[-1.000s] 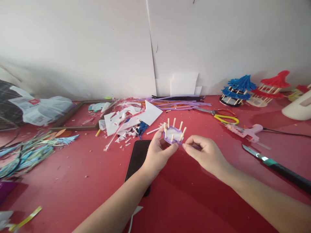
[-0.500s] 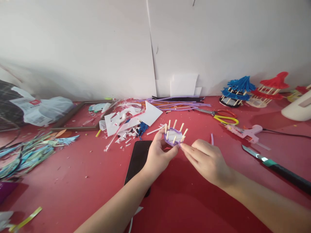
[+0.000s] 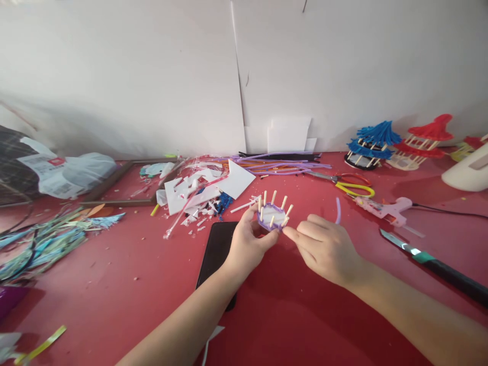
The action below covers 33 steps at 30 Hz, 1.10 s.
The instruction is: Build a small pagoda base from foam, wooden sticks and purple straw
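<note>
My left hand (image 3: 249,244) pinches a small purple-rimmed hexagonal base (image 3: 273,215) with several short wooden pegs standing up from it, held just above the red table (image 3: 114,274). My right hand (image 3: 324,246) is closed beside it, its fingertips against the base's right edge. A purple strip (image 3: 337,210) curves up from behind the right hand's fingers, apparently gripped there.
A black phone (image 3: 218,251) lies under my left wrist. A pink glue gun (image 3: 383,208), yellow-handled scissors (image 3: 351,184) and a utility knife (image 3: 434,264) lie to the right. Blue (image 3: 371,142) and red (image 3: 421,140) model pavilions stand at the back right. White scraps (image 3: 202,190) and purple strips (image 3: 282,163) are behind.
The right hand has turned and shifted slightly right, and the purple strip now shows above its fingers. The base has tilted a little in my left hand.
</note>
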### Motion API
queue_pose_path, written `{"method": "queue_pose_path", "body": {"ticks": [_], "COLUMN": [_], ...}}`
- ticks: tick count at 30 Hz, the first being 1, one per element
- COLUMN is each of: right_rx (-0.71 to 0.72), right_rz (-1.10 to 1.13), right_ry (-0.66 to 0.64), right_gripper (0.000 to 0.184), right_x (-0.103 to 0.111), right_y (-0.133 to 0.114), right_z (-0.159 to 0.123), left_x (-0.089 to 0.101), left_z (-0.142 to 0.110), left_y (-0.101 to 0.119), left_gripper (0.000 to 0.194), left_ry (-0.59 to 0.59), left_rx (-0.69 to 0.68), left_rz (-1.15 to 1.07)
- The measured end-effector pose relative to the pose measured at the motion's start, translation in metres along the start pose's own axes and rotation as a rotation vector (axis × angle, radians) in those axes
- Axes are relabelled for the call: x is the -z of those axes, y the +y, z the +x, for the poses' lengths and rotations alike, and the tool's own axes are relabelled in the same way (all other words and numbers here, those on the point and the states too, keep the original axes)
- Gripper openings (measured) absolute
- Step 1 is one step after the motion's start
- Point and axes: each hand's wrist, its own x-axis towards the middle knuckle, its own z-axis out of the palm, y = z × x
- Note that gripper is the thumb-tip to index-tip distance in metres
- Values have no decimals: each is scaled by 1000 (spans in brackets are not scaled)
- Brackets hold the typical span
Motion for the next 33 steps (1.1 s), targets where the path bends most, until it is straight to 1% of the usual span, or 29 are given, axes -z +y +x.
{"method": "queue_pose_path", "body": {"ticks": [3,5,6,8,11,13,14,16,18,20,23,27,33], "right_rx": [38,4,-40,-185,-515,-723,-798,-881,-909,-918,-924,-947,-970], "right_rz": [86,141,180,309,605,788,859,952,982,964,924,939,957], "right_ry": [28,50,55,46,-42,-111,-143,-187,-215,-214,-210,-202,-212], "right_gripper": [24,23,23,22,16,13,15,22,29,32,33,31,34], "right_x": [1,1,0,-2,-4,-3,-3,-2,0,2,2,1,0], "right_y": [8,10,11,8,2,0,0,1,2,3,2,1,-1], "right_z": [0,0,0,0,-1,-1,0,1,2,2,1,1,3], "left_x": [0,0,1,2,5,6,6,6,6,5,4,3,3], "left_z": [-1,-1,-1,0,0,-1,-1,-3,-4,-6,-8,-10,-9], "left_y": [2,2,2,0,-5,-6,-7,-8,-8,-8,-5,-2,-4], "left_gripper": [53,56,57,58,59,58,58,58,58,59,61,62,59], "left_ry": [-17,-25,-28,-26,-32,-56,-74,-113,-139,-153,-168,-193,-177], "left_rx": [69,93,88,28,-123,-224,-271,-349,-388,-394,-370,-326,-365], "left_rz": [-108,-145,-149,-129,-46,23,56,111,138,135,111,68,120]}}
